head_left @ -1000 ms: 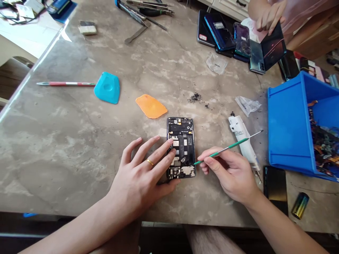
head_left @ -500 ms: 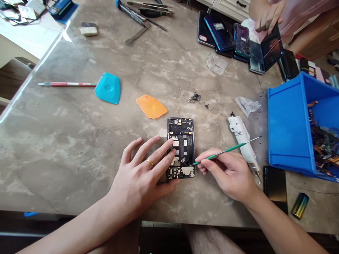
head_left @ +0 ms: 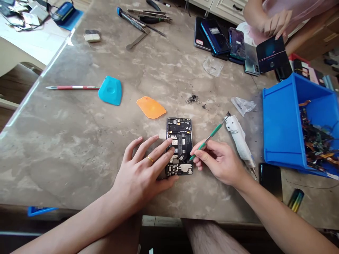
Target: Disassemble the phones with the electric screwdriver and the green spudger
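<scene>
An opened smartphone (head_left: 180, 141) lies on the stone-patterned table, its circuit boards and inner frame bare. My left hand (head_left: 145, 164) rests with fingers spread over the phone's left edge, fingertips on it. In my right hand (head_left: 219, 160) is a thin green-handled pry tool (head_left: 215, 130), pinched between thumb and fingers. The tool slants up to the right, and its lower end meets the phone's lower right side; whether it touches is too small to tell. A heap of tiny screws (head_left: 193, 98) lies beyond the phone. Left of them is an orange plastic pick (head_left: 151, 107).
Right of my right hand lie a white electric screwdriver (head_left: 239, 139) and a blue bin (head_left: 278, 123) of parts. Further left are a teal pick (head_left: 110, 91) and a red pen (head_left: 74, 88). A co-worker's hand (head_left: 278, 24) is by phones at the far right.
The pry tool has tipped more upright, its far end swinging up and left. My left hand stays on the phone. The co-worker's dark flap has opened out flatter. The view has shifted slightly.
</scene>
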The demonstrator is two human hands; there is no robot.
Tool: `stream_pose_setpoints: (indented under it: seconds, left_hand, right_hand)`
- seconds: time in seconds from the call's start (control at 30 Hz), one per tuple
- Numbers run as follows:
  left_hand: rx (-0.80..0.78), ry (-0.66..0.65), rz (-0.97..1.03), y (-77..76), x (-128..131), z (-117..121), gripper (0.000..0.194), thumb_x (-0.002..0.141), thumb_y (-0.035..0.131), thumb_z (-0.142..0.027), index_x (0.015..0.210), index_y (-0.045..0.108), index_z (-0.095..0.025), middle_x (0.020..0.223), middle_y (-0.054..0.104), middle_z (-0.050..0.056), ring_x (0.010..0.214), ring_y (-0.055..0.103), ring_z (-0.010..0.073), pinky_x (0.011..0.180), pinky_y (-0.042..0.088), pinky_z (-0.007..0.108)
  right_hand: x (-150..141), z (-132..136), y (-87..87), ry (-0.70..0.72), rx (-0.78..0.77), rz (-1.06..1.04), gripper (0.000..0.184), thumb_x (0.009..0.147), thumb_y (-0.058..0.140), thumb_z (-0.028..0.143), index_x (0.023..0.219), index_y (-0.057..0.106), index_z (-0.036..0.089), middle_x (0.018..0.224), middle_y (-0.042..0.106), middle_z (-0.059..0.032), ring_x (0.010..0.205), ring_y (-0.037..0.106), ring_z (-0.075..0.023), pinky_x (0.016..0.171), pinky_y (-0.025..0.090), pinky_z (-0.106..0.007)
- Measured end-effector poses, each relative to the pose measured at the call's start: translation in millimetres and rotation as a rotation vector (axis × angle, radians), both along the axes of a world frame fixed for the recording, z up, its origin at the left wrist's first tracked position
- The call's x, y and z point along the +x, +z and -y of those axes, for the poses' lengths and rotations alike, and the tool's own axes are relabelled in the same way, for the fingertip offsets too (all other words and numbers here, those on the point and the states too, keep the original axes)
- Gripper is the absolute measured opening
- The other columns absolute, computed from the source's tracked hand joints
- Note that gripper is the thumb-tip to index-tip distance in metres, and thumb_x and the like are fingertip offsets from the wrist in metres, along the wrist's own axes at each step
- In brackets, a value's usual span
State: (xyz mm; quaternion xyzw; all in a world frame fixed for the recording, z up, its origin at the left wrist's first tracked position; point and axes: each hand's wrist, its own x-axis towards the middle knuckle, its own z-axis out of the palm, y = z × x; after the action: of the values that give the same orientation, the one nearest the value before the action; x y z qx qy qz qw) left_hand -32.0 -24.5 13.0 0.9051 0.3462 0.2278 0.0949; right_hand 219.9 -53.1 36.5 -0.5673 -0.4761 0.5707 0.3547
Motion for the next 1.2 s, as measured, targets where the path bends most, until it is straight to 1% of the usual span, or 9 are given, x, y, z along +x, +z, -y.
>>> stream_pose_setpoints:
  seconds: [0.17, 0.27, 0.4, 0.57, 0.77, 0.87, 1.0, 1.13, 1.2]
  left_hand:
    - [0.01, -0.004, -0.014, 1.2, -0.1, -0.7, 0.042, 0.103, 0.064, -0.05, 0.132, 0.067, -0.02, 0.149, 0.064, 0.002, 0.135, 0.06, 0.0364, 0.115, 0.039, 0.056]
    - [0.023, -0.004, -0.02, 1.4, -0.1, -1.3, 0.042, 0.103, 0.063, -0.051, 0.133, 0.067, -0.021, 0.149, 0.064, 0.002, 0.135, 0.059, 0.0363, 0.115, 0.039, 0.056]
    - [0.023, -0.012, -0.011, 0.6, -0.2, -1.8, 0.044, 0.101, 0.067, -0.049, 0.135, 0.066, -0.021, 0.149, 0.064, 0.001, 0.135, 0.059, 0.0362, 0.114, 0.04, 0.055]
    - [0.023, -0.012, -0.003, 1.2, 0.2, -2.8, 0.044, 0.1, 0.069, -0.048, 0.134, 0.066, -0.021, 0.148, 0.065, 0.002, 0.133, 0.061, 0.0371, 0.113, 0.041, 0.056]
    - [0.014, -0.015, -0.015, 2.7, 0.0, -3.4, 0.044, 0.101, 0.068, -0.049, 0.135, 0.065, -0.021, 0.149, 0.064, 0.002, 0.133, 0.061, 0.0372, 0.113, 0.041, 0.056]
    - [0.011, -0.014, -0.014, 2.2, -0.1, -3.3, 0.045, 0.101, 0.068, -0.049, 0.135, 0.065, -0.021, 0.149, 0.063, 0.002, 0.134, 0.06, 0.0377, 0.113, 0.041, 0.057]
    - [0.011, -0.016, -0.002, 1.4, 0.0, -3.1, 0.045, 0.101, 0.069, -0.05, 0.135, 0.066, -0.02, 0.149, 0.064, 0.002, 0.133, 0.061, 0.0376, 0.113, 0.042, 0.057]
    - [0.007, -0.01, 0.003, 1.9, 0.3, -2.8, 0.045, 0.1, 0.07, -0.049, 0.134, 0.066, -0.021, 0.148, 0.065, 0.002, 0.133, 0.061, 0.0374, 0.113, 0.041, 0.057]
    - [0.004, -0.009, 0.004, 2.6, 0.5, -2.8, 0.045, 0.099, 0.07, -0.049, 0.134, 0.066, -0.021, 0.149, 0.064, 0.002, 0.133, 0.061, 0.037, 0.113, 0.042, 0.057]
  right_hand:
    - [-3.1, -5.8, 1.1, -0.006, -0.073, 0.013, 0.04, 0.094, 0.074, 0.055, 0.089, 0.069, 0.016, 0.069, 0.066, -0.0004, 0.056, 0.065, -0.0103, 0.053, 0.061, -0.019]
    - [-6.0, -8.3, 1.0, -0.01, -0.096, 0.036, 0.042, 0.094, 0.073, 0.057, 0.085, 0.065, 0.016, 0.068, 0.065, -0.0006, 0.054, 0.064, -0.0106, 0.049, 0.058, -0.019]
    - [-10.4, -15.1, 4.1, 0.023, -0.117, 0.131, 0.036, 0.1, 0.065, 0.048, 0.081, 0.059, 0.018, 0.067, 0.065, -0.0003, 0.052, 0.062, -0.0111, 0.044, 0.052, -0.019]
    - [-13.1, -30.1, 10.2, 0.136, -0.122, 0.251, 0.034, 0.102, 0.059, 0.03, 0.07, 0.054, 0.019, 0.062, 0.065, 0.0005, 0.043, 0.051, -0.0073, 0.039, 0.037, -0.018]
    - [-14.3, -37.0, 13.4, 0.167, -0.202, 0.267, 0.035, 0.103, 0.055, 0.03, 0.069, 0.054, 0.02, 0.058, 0.062, 0.0016, 0.041, 0.051, -0.0085, 0.04, 0.036, -0.021]
    - [-15.3, -36.6, 14.6, 0.158, -0.168, 0.278, 0.037, 0.102, 0.056, 0.026, 0.066, 0.052, 0.02, 0.056, 0.061, 0.0024, 0.042, 0.049, -0.0075, 0.043, 0.035, -0.021]
    - [-12.4, -32.1, 11.1, 0.162, -0.107, 0.242, 0.035, 0.105, 0.054, 0.03, 0.072, 0.054, 0.02, 0.058, 0.061, 0.0031, 0.046, 0.049, -0.0079, 0.049, 0.038, -0.022]
    - [-3.6, -18.0, 7.0, 0.167, 0.037, 0.214, 0.03, 0.107, 0.056, 0.035, 0.084, 0.064, 0.018, 0.064, 0.063, 0.0024, 0.055, 0.055, -0.0101, 0.054, 0.044, -0.023]
    - [2.6, -7.1, 7.9, 0.171, 0.15, 0.24, 0.024, 0.106, 0.06, 0.033, 0.09, 0.07, 0.018, 0.073, 0.069, -0.0005, 0.057, 0.06, -0.0107, 0.056, 0.048, -0.024]
